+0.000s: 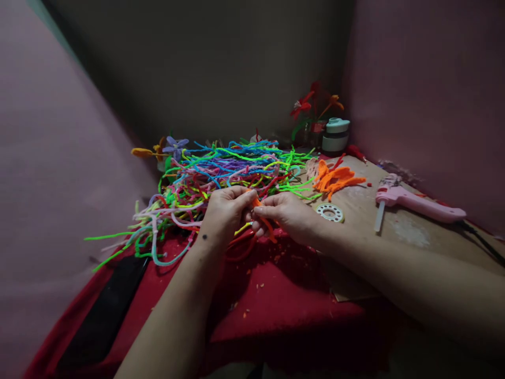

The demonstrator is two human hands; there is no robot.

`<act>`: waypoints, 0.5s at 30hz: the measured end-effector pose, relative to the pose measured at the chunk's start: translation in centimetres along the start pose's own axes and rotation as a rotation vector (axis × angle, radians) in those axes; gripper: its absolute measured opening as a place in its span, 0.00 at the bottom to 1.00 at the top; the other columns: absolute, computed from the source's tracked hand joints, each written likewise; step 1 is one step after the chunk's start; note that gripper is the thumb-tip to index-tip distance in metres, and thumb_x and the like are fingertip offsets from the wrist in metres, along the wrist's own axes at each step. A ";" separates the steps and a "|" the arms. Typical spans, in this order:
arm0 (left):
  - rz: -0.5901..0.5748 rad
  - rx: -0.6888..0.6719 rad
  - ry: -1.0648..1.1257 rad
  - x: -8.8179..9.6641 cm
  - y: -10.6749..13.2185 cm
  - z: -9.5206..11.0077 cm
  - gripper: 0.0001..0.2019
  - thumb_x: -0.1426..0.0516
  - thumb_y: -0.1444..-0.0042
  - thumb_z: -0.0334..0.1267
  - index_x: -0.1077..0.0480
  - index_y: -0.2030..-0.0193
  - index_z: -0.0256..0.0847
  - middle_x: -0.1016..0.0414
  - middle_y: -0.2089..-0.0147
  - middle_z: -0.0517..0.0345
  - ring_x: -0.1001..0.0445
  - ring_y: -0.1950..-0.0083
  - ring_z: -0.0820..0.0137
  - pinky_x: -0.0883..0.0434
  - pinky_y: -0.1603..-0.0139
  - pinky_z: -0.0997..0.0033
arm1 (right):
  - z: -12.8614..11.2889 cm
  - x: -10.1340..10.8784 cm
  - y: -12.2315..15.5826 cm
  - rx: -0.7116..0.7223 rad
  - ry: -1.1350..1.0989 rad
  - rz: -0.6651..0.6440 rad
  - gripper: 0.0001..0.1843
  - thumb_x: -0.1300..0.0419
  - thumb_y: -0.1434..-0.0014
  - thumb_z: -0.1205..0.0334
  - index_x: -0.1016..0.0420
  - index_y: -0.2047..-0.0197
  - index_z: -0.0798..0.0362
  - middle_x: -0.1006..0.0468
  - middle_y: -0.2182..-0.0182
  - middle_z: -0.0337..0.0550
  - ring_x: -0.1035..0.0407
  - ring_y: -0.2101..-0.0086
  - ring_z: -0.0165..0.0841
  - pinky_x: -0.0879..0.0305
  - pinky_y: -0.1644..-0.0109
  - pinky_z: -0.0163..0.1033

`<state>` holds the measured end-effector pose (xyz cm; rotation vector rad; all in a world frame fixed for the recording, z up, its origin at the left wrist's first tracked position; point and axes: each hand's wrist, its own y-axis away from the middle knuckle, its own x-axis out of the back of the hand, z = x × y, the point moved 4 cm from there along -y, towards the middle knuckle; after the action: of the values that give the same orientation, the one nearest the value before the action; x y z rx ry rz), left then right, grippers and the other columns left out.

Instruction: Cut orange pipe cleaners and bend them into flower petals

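Observation:
My left hand (226, 210) and my right hand (286, 213) meet over the red cloth (276, 295), fingers pinched together on an orange pipe cleaner (263, 217) held between them. Its free end hangs down below my right fingers. A big tangled heap of pipe cleaners in many colours (221, 176) lies just behind my hands. A small pile of bent orange pipe-cleaner pieces (335, 179) rests to the right on a brown board (394, 226).
A pink glue gun (414, 202) lies on the board at the right, a white ring (330, 212) near my right hand. Pipe-cleaner flowers (313, 105) and a round container (336, 136) stand at the back. Small flowers (165, 150) sit back left. Pink walls close in on both sides.

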<state>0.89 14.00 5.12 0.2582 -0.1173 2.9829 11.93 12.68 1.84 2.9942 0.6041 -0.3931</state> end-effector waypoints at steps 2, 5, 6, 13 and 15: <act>-0.040 0.006 0.060 0.3 -0.2 -0.2 0.10 0.40 0.54 0.39 0.33 0.78 0.35 0.39 0.88 0.65 0.45 0.88 0.82 0.51 0.87 0.81 | -0.3 0.1 0.0 0.021 -0.064 -0.024 0.11 0.44 0.46 0.64 0.26 0.73 0.61 0.25 0.80 0.45 0.31 0.81 0.28 0.34 0.75 0.34; -0.065 0.010 0.114 0.5 -0.3 -0.3 0.10 0.39 0.56 0.39 0.33 0.78 0.35 0.41 0.88 0.67 0.47 0.88 0.82 0.52 0.87 0.81 | -0.4 0.3 -0.2 0.048 -0.117 -0.052 0.11 0.41 0.48 0.61 0.26 0.74 0.62 0.25 0.80 0.46 0.30 0.79 0.30 0.32 0.70 0.37; -0.066 0.011 0.106 0.4 -0.3 -0.2 0.10 0.38 0.56 0.39 0.33 0.78 0.35 0.41 0.88 0.67 0.47 0.88 0.82 0.52 0.87 0.81 | -0.4 0.5 -0.2 0.059 -0.101 -0.052 0.11 0.40 0.50 0.61 0.26 0.75 0.61 0.25 0.80 0.45 0.30 0.79 0.30 0.32 0.70 0.38; 0.059 -0.048 -0.081 -0.1 0.1 0.0 0.08 0.40 0.56 0.38 0.30 0.78 0.35 0.38 0.87 0.65 0.45 0.85 0.81 0.49 0.85 0.80 | 0.1 0.9 -0.4 0.064 0.056 0.070 0.07 0.39 0.55 0.65 0.30 0.80 0.58 0.26 0.83 0.41 0.33 0.83 0.28 0.34 0.75 0.35; 0.142 -0.139 -0.166 -0.1 0.2 0.0 0.08 0.40 0.55 0.39 0.29 0.78 0.35 0.35 0.84 0.64 0.41 0.82 0.80 0.45 0.82 0.80 | -0.1 0.9 -0.3 0.085 0.083 0.108 0.08 0.39 0.55 0.65 0.30 0.81 0.58 0.26 0.84 0.40 0.34 0.83 0.27 0.36 0.77 0.33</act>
<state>0.92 13.81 5.09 0.4994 -0.3752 3.0701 12.67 13.30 1.66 3.1205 0.4391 -0.2966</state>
